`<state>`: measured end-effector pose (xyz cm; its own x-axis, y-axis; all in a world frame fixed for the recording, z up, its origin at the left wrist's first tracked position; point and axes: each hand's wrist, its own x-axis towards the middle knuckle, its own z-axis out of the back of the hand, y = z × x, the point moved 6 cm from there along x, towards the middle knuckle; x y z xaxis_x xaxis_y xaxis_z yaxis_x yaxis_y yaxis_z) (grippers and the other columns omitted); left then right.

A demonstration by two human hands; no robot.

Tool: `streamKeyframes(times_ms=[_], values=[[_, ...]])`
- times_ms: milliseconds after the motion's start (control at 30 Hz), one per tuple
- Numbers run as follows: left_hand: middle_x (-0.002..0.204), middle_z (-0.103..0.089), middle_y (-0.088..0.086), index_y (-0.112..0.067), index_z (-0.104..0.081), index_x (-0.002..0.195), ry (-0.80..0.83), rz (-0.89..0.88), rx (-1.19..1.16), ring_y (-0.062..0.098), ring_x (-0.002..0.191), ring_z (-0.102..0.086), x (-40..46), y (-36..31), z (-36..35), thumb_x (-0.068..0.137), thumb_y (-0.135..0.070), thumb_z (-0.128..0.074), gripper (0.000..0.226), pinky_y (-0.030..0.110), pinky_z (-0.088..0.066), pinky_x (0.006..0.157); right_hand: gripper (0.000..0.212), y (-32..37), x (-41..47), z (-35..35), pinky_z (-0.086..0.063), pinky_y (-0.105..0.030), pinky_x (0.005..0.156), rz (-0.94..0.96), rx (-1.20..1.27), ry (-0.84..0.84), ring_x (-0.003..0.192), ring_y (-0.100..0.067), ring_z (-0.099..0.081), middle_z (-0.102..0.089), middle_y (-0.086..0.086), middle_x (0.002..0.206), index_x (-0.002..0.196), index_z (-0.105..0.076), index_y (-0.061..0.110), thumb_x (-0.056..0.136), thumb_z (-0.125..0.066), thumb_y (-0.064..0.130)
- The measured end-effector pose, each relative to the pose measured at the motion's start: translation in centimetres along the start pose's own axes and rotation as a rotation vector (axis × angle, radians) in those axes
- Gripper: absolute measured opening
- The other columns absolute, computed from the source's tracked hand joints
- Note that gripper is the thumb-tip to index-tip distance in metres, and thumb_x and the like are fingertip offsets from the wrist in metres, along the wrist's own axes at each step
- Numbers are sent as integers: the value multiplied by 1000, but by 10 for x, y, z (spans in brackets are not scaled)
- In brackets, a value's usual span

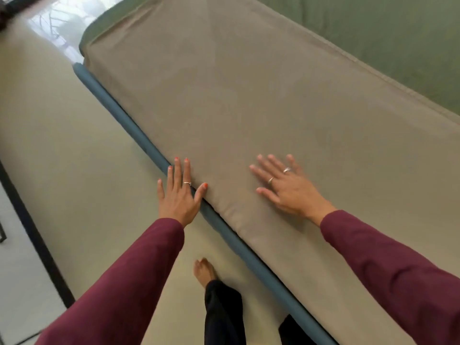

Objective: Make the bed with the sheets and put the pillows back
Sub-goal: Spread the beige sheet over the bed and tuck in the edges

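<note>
- The taupe sheet [224, 95] lies smooth over the bed, running from 11 o'clock to 5 o'clock, draped down the near side.
- A green cover [398, 46] shows past the sheet's hem at 1 o'clock.
- The right hand [286, 188] lies flat on the sheet, fingers spread.
- The left hand [178, 192] has straight, spread fingers at the sheet's side, thumb touching it, above the blue bed frame [139, 130].
- A bare foot [204, 271] stands on the beige floor [62, 145] at 6 o'clock.
</note>
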<state>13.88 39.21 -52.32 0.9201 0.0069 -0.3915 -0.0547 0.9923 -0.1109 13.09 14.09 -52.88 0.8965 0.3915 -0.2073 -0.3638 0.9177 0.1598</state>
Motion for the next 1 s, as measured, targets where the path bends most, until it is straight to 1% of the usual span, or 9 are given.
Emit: streamKeyframes(times_ms=[100,167,233,400,533,600,767,833,1000], values=[[155,25,-5,-26,19,148,-44,-59,-14,14,144,17,47,19,16,95,-59,-15,71,44,9,117,70,-37,34,1,6,-44,117,-426,68,-9,149,-18,-5,0,-2,162,154,-9,23,96,-10,61],[155,24,-6,-25,17,149,-18,-67,2,13,144,18,65,38,17,95,-60,-14,71,44,10,116,77,-18,64,-1,7,-43,117,-551,89,-23,149,-19,3,8,-5,161,154,-3,16,93,-9,63],[154,25,-9,-27,18,148,21,-92,27,11,143,19,76,60,16,94,-62,-13,72,44,10,116,84,35,98,-11,5,-44,117,-492,109,-40,149,-22,1,3,-9,161,153,-6,11,88,-4,64],[153,28,-11,-25,20,148,5,-160,80,6,140,23,99,100,28,93,-60,-8,70,40,12,115,71,183,145,-29,-9,-44,116,-100,101,15,147,-21,-15,-17,-9,159,151,-25,9,97,-21,56],[153,27,-10,-24,16,149,-4,-129,59,7,141,22,136,130,52,95,-58,-8,68,40,11,115,61,186,166,-14,-5,-39,117,44,178,3,146,-13,-16,-17,2,159,153,-20,21,100,-20,53],[154,25,-10,-25,15,149,-32,-159,62,7,141,21,153,137,64,96,-57,-10,67,40,11,115,61,151,179,1,-5,-37,117,-76,152,-57,146,-13,-17,-14,3,159,152,-21,23,100,-12,54],[157,15,-10,-25,10,151,-27,-177,36,9,144,15,179,145,76,96,-57,-11,66,41,9,116,81,80,207,12,11,-35,117,-582,182,-25,146,-11,13,19,2,159,153,9,19,87,1,65],[158,14,-9,-25,9,151,52,-176,21,10,144,15,181,147,75,96,-57,-11,67,41,9,116,85,98,225,10,9,-37,118,-511,132,61,147,-14,13,18,0,159,153,10,17,84,4,67],[158,10,-11,-26,5,152,214,-199,-59,10,144,15,188,158,96,98,-55,-16,65,40,7,117,80,169,263,31,4,-38,121,60,194,218,142,-2,12,12,14,155,153,1,29,82,6,65]])
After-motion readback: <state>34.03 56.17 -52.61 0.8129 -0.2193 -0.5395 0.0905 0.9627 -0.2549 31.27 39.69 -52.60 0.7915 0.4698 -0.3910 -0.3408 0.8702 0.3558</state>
